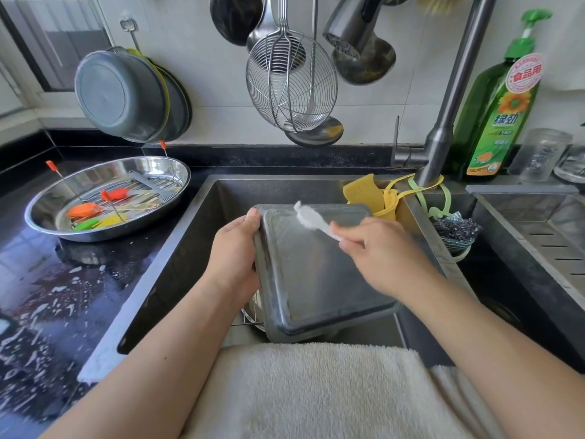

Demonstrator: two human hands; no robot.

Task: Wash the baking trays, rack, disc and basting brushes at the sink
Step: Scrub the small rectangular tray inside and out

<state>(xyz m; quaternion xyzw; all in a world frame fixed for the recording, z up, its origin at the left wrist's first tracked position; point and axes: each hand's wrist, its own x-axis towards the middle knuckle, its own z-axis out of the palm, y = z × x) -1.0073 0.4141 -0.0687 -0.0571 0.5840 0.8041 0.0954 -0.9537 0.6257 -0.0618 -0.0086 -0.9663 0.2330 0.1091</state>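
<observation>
A dark grey rectangular baking tray (313, 280) is tilted over the sink (196, 223), bottom side up toward me. My left hand (235, 248) grips its left edge, thumb over the far corner. My right hand (376, 255) pinches the handle of a white brush (308, 218) whose soapy head lies on the tray's far part. On the wet counter to the left, a round steel pan (47, 213) holds a wire rack (139, 188) and orange, green and yellow basting brushes (84, 210). A metal edge shows under the tray; I cannot tell what it is.
A faucet (443, 128) rises at the back right with its spray head (345, 30) overhead. Yellow sponges (364, 191) and a dark scourer (456, 229) hang by it. A green detergent bottle (497, 115) stands behind. A skimmer (291, 80), ladles and pans hang on the wall. A towel (300, 391) drapes the front edge.
</observation>
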